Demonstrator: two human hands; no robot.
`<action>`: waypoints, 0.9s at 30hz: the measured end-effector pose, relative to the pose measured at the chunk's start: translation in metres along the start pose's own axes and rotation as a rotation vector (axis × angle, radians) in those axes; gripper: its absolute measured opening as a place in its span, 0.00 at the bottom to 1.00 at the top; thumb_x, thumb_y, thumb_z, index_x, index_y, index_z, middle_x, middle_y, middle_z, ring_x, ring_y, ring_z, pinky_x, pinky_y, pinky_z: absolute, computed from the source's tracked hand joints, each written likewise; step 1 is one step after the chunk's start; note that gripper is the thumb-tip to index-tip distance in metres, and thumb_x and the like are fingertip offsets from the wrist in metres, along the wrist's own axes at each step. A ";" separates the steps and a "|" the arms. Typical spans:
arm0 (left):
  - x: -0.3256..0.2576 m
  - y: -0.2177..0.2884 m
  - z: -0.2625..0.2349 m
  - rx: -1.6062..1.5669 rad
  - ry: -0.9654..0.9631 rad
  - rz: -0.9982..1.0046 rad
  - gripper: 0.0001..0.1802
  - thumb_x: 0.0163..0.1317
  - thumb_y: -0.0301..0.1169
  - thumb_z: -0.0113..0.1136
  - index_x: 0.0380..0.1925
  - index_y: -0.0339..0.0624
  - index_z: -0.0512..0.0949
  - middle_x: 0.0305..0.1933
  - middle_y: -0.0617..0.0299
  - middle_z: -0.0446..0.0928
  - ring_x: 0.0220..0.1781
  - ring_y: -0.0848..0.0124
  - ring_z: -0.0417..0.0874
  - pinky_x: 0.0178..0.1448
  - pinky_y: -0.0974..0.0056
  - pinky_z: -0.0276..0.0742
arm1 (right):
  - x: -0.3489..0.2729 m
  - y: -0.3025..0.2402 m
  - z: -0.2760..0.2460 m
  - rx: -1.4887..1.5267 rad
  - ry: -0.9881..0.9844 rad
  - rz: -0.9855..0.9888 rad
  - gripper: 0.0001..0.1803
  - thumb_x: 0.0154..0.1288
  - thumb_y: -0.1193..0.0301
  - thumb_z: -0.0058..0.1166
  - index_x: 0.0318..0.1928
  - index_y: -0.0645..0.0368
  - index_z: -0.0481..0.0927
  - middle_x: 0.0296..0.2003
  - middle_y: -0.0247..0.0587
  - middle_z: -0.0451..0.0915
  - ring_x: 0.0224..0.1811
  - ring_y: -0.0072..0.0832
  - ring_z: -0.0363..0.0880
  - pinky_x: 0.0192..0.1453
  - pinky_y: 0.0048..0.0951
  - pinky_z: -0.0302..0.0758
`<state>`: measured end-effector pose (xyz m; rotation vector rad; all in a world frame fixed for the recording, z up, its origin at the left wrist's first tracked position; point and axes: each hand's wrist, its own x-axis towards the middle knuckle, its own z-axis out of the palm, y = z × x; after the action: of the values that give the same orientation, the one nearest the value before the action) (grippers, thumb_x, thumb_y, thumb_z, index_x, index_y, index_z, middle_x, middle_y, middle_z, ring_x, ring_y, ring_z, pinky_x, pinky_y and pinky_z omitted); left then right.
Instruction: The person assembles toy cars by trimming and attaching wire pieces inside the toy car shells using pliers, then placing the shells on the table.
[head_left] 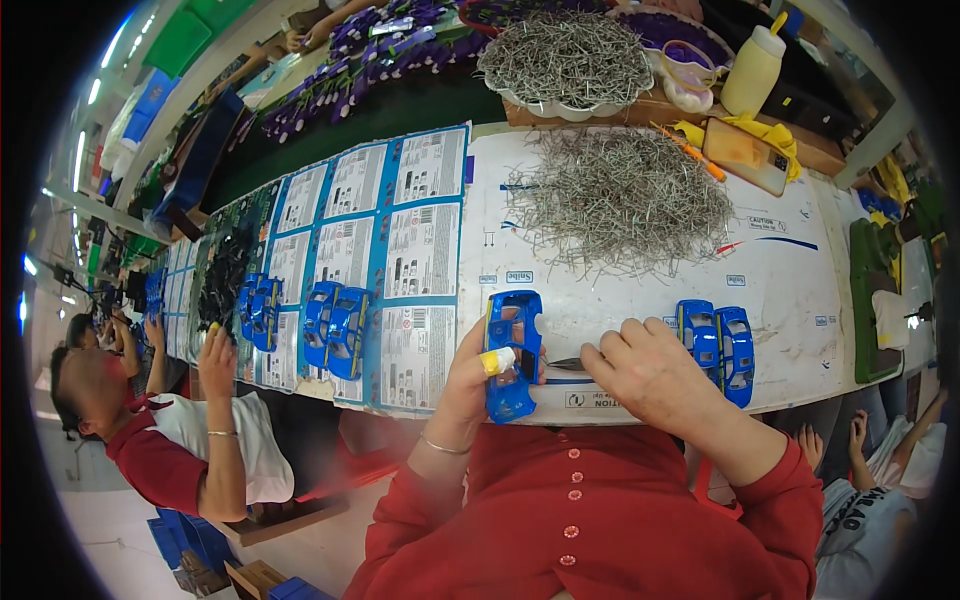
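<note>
My left hand grips a blue toy car body upright near the table's front edge; a yellow cover sits on its thumb. My right hand is closed on a slim dark metal tool whose tip points left at the car body. A loose heap of thin metal pins lies on the white sheet just beyond my hands. Two more blue car bodies stand side by side right of my right hand.
A white tray of pins and a pale squeeze bottle stand at the back. More blue car bodies rest on printed cards to the left. A co-worker in red reaches toward the table at left. A phone lies back right.
</note>
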<state>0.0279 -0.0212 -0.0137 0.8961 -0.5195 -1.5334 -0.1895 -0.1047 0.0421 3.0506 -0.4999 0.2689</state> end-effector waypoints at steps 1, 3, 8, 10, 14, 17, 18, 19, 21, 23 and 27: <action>-0.001 0.000 0.000 0.000 0.001 0.000 0.35 0.50 0.36 0.58 0.60 0.38 0.62 0.44 0.42 0.75 0.38 0.54 0.82 0.42 0.55 0.81 | -0.001 0.001 0.002 0.002 0.029 0.011 0.13 0.51 0.72 0.52 0.40 0.57 0.76 0.27 0.33 0.70 0.32 0.28 0.70 0.35 0.29 0.66; -0.002 0.001 -0.001 -0.058 0.010 -0.014 0.35 0.52 0.31 0.58 0.61 0.37 0.59 0.43 0.44 0.75 0.36 0.57 0.82 0.42 0.55 0.81 | 0.000 0.002 0.006 0.003 0.015 0.011 0.13 0.51 0.72 0.52 0.41 0.57 0.76 0.27 0.33 0.70 0.33 0.28 0.70 0.35 0.29 0.67; -0.005 -0.003 -0.009 -0.049 0.034 0.062 0.36 0.50 0.30 0.60 0.61 0.36 0.60 0.42 0.45 0.75 0.37 0.58 0.82 0.43 0.56 0.81 | 0.002 0.004 0.010 0.044 -0.012 0.039 0.14 0.51 0.72 0.53 0.41 0.57 0.76 0.27 0.35 0.72 0.32 0.30 0.71 0.35 0.31 0.67; -0.008 -0.001 -0.011 -0.024 0.030 0.093 0.37 0.48 0.30 0.61 0.60 0.36 0.60 0.42 0.46 0.75 0.38 0.58 0.82 0.44 0.56 0.81 | -0.001 0.002 0.007 0.168 -0.051 0.158 0.13 0.53 0.70 0.55 0.41 0.58 0.76 0.28 0.37 0.74 0.33 0.34 0.73 0.37 0.35 0.70; -0.019 0.010 -0.016 0.220 -0.130 0.186 0.39 0.40 0.28 0.68 0.56 0.33 0.65 0.43 0.50 0.76 0.42 0.61 0.81 0.49 0.58 0.79 | -0.005 0.003 0.002 0.610 -0.160 0.331 0.13 0.59 0.66 0.52 0.40 0.61 0.77 0.31 0.47 0.78 0.36 0.43 0.77 0.41 0.40 0.72; -0.027 0.017 -0.015 0.309 -0.158 0.207 0.39 0.37 0.31 0.72 0.53 0.33 0.67 0.41 0.50 0.77 0.42 0.62 0.82 0.48 0.60 0.79 | 0.000 0.011 -0.007 1.021 -0.494 0.404 0.17 0.65 0.61 0.47 0.43 0.64 0.75 0.35 0.54 0.79 0.41 0.49 0.77 0.45 0.41 0.72; -0.028 0.020 -0.016 0.387 -0.204 0.224 0.40 0.37 0.34 0.73 0.52 0.33 0.68 0.41 0.51 0.77 0.42 0.63 0.82 0.48 0.62 0.80 | -0.001 0.012 -0.004 1.107 -0.525 0.390 0.19 0.66 0.60 0.47 0.44 0.65 0.75 0.36 0.56 0.78 0.41 0.50 0.77 0.45 0.40 0.72; -0.028 0.023 -0.015 0.464 -0.250 0.240 0.41 0.36 0.36 0.75 0.52 0.33 0.69 0.42 0.51 0.77 0.43 0.64 0.82 0.47 0.63 0.80 | -0.003 0.013 0.000 1.193 -0.556 0.376 0.21 0.66 0.58 0.46 0.45 0.66 0.74 0.37 0.57 0.78 0.41 0.51 0.77 0.46 0.40 0.72; -0.028 0.022 -0.012 0.455 -0.237 0.232 0.41 0.36 0.38 0.76 0.51 0.33 0.70 0.43 0.52 0.77 0.44 0.66 0.82 0.47 0.65 0.80 | -0.003 0.015 0.007 1.243 -0.585 0.393 0.21 0.67 0.57 0.45 0.45 0.66 0.74 0.36 0.56 0.78 0.40 0.47 0.77 0.45 0.38 0.72; -0.029 0.022 -0.010 0.440 -0.262 0.225 0.41 0.35 0.38 0.76 0.51 0.33 0.70 0.44 0.52 0.76 0.44 0.65 0.82 0.48 0.64 0.81 | -0.001 0.016 0.007 1.290 -0.614 0.400 0.22 0.67 0.57 0.45 0.45 0.66 0.74 0.35 0.54 0.78 0.38 0.44 0.77 0.45 0.37 0.72; -0.033 0.023 -0.014 0.475 -0.307 0.178 0.40 0.36 0.32 0.69 0.54 0.30 0.68 0.52 0.50 0.75 0.53 0.65 0.78 0.59 0.64 0.71 | 0.004 0.018 0.003 1.385 -0.739 0.476 0.21 0.67 0.57 0.44 0.43 0.65 0.74 0.31 0.45 0.77 0.35 0.32 0.76 0.43 0.33 0.73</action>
<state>0.0525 0.0086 0.0039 0.9419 -1.1906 -1.4119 -0.1914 -0.1236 0.0398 4.1666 -1.6690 -0.9909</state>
